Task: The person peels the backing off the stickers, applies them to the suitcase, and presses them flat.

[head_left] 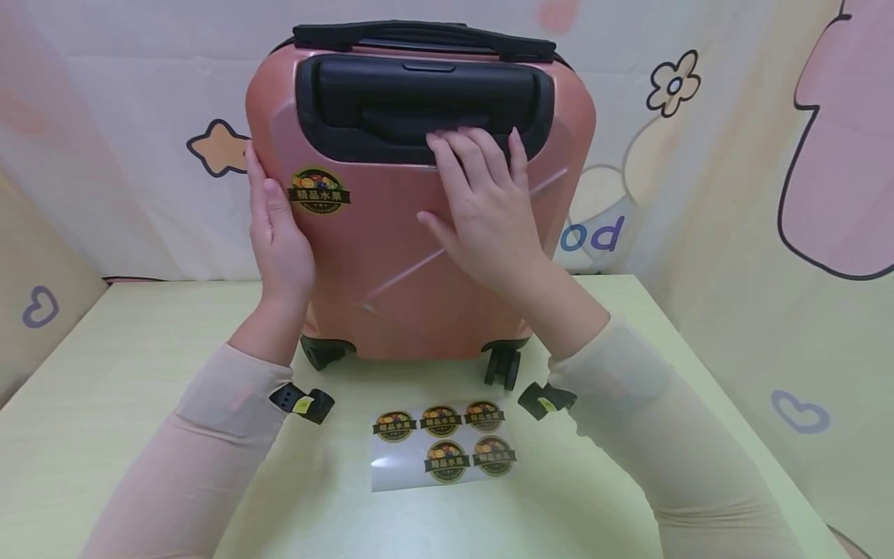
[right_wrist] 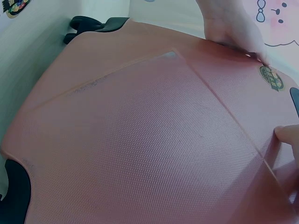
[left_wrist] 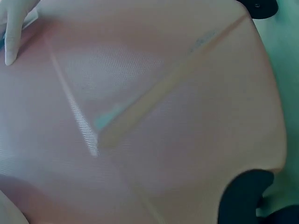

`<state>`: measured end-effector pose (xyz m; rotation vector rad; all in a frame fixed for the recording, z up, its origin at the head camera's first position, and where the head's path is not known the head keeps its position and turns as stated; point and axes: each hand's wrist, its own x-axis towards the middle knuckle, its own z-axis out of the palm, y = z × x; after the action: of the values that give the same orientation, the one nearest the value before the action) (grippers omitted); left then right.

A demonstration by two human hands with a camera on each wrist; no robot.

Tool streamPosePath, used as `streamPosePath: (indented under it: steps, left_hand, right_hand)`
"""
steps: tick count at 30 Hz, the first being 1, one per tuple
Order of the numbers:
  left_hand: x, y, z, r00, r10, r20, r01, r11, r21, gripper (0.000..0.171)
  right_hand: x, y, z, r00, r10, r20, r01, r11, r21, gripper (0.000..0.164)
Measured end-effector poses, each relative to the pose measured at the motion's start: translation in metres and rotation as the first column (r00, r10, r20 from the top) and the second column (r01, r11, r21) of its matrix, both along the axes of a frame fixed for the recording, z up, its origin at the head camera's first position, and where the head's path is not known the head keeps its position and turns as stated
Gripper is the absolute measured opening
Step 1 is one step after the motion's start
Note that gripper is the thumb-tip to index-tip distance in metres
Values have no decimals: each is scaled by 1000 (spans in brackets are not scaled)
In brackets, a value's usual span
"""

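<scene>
A pink hard-shell suitcase (head_left: 391, 256) stands upright on the table, its ribbed front also filling both wrist views. My left hand (head_left: 279, 241) rests along the case's left side with its fingers pointing up. Beside that hand, a round fruit sticker (head_left: 319, 192) with a dark banner is on the shell; the right wrist view shows the same sticker (right_wrist: 272, 78). My right hand (head_left: 489, 202) lies against the upper front, fingertips touching the lower edge of the black handle recess (head_left: 349, 144). Its thumb (right_wrist: 287, 135) is spread away from the fingers.
On the pale table (head_left: 174, 341), in front of the case, lies a sheet of several fruit stickers (head_left: 398, 470). A black carry handle (head_left: 419, 35) tops the case, and black wheels (head_left: 503, 366) support it. A patterned curtain (head_left: 140, 93) hangs behind and on both sides.
</scene>
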<state>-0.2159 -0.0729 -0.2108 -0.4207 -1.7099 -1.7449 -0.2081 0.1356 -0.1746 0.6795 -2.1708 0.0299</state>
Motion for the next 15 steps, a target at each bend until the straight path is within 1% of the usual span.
streamPosePath:
  steps: [2, 5, 7, 8, 10, 12, 15]
  left_hand:
    - [0, 2, -1, 1000, 9, 11, -9, 1000, -8, 66]
    - [0, 6, -1, 1000, 22, 18, -22, 1000, -20, 90]
    - [0, 7, 0, 999, 17, 33, -16, 1000, -13, 98]
    - [1, 7, 0, 999, 12, 35, -11, 1000, -5, 98]
    - [1, 6, -1, 999, -8, 36, 7, 1000, 12, 94]
    - [2, 5, -3, 999, -28, 22, 28, 999, 25, 86]
    - [2, 2, -6, 999, -36, 8, 35, 999, 32, 73]
  right_hand:
    - [0, 0, 0, 1000, 3, -2, -3, 1000, -1, 66]
    - [0, 1, 0, 1000, 6, -8, -6, 1000, -5, 66]
    - [-1, 1, -1, 1000, 9, -11, -10, 1000, -7, 66]
    - [-1, 1, -1, 1000, 10, -14, -10, 1000, -7, 66]
    - [-2, 1, -1, 1000, 12, -16, -12, 1000, -9, 66]
    - [-2, 1, -1, 1000, 13, -17, -13, 1000, -9, 67]
    - [-2, 0, -1, 1000, 12, -16, -12, 1000, -8, 67]
